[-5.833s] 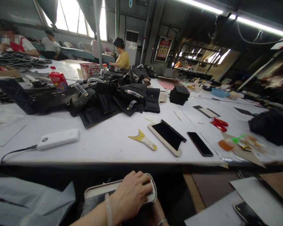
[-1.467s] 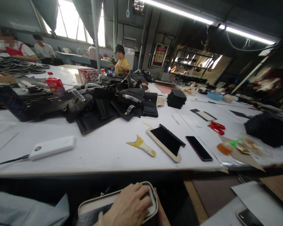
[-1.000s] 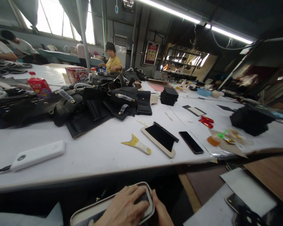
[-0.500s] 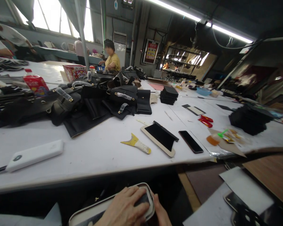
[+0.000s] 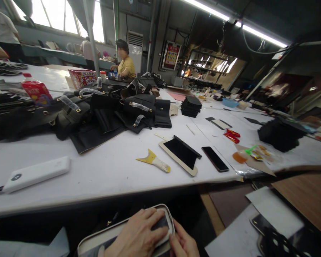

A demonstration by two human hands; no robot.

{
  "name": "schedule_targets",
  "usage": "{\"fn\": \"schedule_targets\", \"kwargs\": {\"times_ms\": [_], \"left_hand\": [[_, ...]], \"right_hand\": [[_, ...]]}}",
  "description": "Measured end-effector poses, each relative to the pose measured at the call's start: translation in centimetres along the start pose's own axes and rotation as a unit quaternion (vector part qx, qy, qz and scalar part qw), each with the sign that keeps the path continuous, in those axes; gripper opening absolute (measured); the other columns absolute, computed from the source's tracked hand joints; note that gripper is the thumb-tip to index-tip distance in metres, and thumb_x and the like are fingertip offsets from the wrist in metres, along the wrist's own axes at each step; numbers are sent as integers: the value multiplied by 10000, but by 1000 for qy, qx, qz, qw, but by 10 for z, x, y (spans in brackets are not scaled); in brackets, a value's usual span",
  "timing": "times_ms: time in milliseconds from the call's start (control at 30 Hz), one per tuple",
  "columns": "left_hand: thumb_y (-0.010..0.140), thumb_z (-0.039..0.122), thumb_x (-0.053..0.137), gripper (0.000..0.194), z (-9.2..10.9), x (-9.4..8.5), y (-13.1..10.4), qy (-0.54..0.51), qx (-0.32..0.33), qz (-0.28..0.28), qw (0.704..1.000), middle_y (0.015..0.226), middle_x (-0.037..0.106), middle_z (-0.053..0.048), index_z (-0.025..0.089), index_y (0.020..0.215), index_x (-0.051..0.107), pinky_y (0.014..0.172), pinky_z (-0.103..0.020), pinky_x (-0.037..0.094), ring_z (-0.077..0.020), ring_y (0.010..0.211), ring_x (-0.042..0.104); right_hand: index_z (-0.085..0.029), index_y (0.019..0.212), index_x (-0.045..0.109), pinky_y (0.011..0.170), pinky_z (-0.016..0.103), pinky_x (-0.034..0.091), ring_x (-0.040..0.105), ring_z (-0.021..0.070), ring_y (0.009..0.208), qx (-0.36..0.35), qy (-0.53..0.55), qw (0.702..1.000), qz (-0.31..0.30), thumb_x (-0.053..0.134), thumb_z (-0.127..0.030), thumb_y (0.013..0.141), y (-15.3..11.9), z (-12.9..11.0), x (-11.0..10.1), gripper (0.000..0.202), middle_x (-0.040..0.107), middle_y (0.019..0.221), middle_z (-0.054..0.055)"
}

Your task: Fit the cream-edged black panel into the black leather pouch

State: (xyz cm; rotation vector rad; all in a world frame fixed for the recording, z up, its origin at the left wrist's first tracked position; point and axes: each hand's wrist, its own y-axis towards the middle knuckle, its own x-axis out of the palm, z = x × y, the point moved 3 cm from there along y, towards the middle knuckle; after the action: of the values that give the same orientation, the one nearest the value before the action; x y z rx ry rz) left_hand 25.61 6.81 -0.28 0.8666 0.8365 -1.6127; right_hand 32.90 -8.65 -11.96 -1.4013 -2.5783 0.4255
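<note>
A cream-edged dark bag panel [image 5: 96,242] with a raised rim lies below the table's front edge, at the bottom of the view. My left hand [image 5: 141,232] rests on it palm down, fingers apart and reaching toward its right end. At that right end my right hand [image 5: 183,241] pinches the rim, thumb and fingers closed around it. On the table above lie a yellow tool with a whitish wrapped handle [image 5: 154,161], a black piece on a cream backing [image 5: 179,153] and a phone [image 5: 215,159].
A white power bank [image 5: 37,175] is at the left front of the white table [image 5: 101,178]. Black bags [image 5: 107,110] are heaped behind, near a red bottle [image 5: 36,91]. Stacked black pieces [image 5: 280,134] stand right. A person [image 5: 126,64] is across the table.
My right hand has come further over the rim, its fingers now bent at the edge. My left hand has shifted slightly. The view has moved a little, and people in the background changed posture.
</note>
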Motion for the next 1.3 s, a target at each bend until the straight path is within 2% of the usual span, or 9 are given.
{"fn": "schedule_targets", "kwargs": {"times_ms": [267, 533, 733, 800, 900, 1000, 1100, 1200, 1300], "left_hand": [[973, 345, 444, 238, 0, 3, 2, 31, -10, 21, 999, 1438, 500, -35, 322, 1196, 523, 962, -478, 517, -281, 1249, 530], [971, 361, 493, 236, -9, 24, 4, 70, 18, 70, 995, 1396, 539, -38, 316, 1202, 520, 884, -393, 520, -265, 1202, 566], [943, 354, 556, 176, -7, 13, 5, 51, 19, 82, 995, 1308, 580, -3, 307, 1112, 568, 832, -334, 484, -222, 1108, 594], [926, 350, 583, 147, -5, 6, 5, 41, 26, 70, 996, 1253, 602, -1, 290, 1059, 586, 814, -312, 475, -208, 1068, 600], [930, 349, 571, 134, -5, 3, 6, 48, 24, 47, 997, 1244, 601, 0, 282, 1045, 582, 807, -330, 487, -218, 1071, 602], [948, 351, 533, 156, -7, 6, 7, 51, 19, 39, 998, 1285, 583, 4, 301, 1093, 567, 831, -362, 506, -234, 1112, 595], [949, 355, 533, 182, -9, 11, 7, 49, 19, 46, 998, 1296, 584, 7, 311, 1125, 554, 847, -378, 513, -238, 1121, 595], [940, 352, 556, 160, -8, 12, 6, 50, 19, 50, 997, 1283, 591, 7, 296, 1090, 568, 851, -365, 511, -234, 1111, 600], [957, 344, 527, 131, -8, 12, 5, 43, 22, 59, 997, 1277, 592, 1, 284, 1059, 583, 854, -339, 501, -220, 1113, 593]], "right_hand": [[-115, 1266, 633, 430, 234, 341, 387, 115, 446, -25, -119, 991, -60, 611, -617, 784, 9, -25, -7, 696, 566, 562, 9], [-171, 1280, 637, 680, 343, 517, 562, 213, 543, -28, -185, 975, -118, 593, -470, 805, 13, -51, -4, 564, 654, 610, 33], [-196, 1159, 721, 790, 337, 504, 611, 259, 735, -73, -206, 975, -41, 613, -562, 793, 6, -72, 2, 528, 694, 739, 68], [-195, 1107, 743, 793, 328, 500, 612, 258, 771, -78, -172, 980, -61, 575, -608, 819, 5, -78, 4, 530, 681, 734, 63], [-182, 950, 766, 646, 267, 488, 577, 202, 673, -55, -105, 988, -98, 535, -658, 843, 9, -73, 3, 540, 582, 579, 24], [-169, 683, 675, 389, 214, 294, 358, 96, 393, 25, -47, 995, -89, 560, -713, 810, 17, -50, -3, 570, 371, 399, -54], [-169, 613, 611, 341, 218, 200, 231, 61, 330, 67, 20, 995, -65, 641, -711, 751, 23, -30, -6, 560, 301, 372, -89], [-155, 713, 687, 395, 204, 308, 363, 73, 409, 61, 58, 995, -51, 712, -676, 713, 27, -27, -4, 521, 461, 466, -55], [-175, 922, 752, 684, 239, 484, 609, 163, 758, 62, 71, 993, -74, 740, -634, 720, 29, -33, 0, 501, 691, 807, 34]]}}
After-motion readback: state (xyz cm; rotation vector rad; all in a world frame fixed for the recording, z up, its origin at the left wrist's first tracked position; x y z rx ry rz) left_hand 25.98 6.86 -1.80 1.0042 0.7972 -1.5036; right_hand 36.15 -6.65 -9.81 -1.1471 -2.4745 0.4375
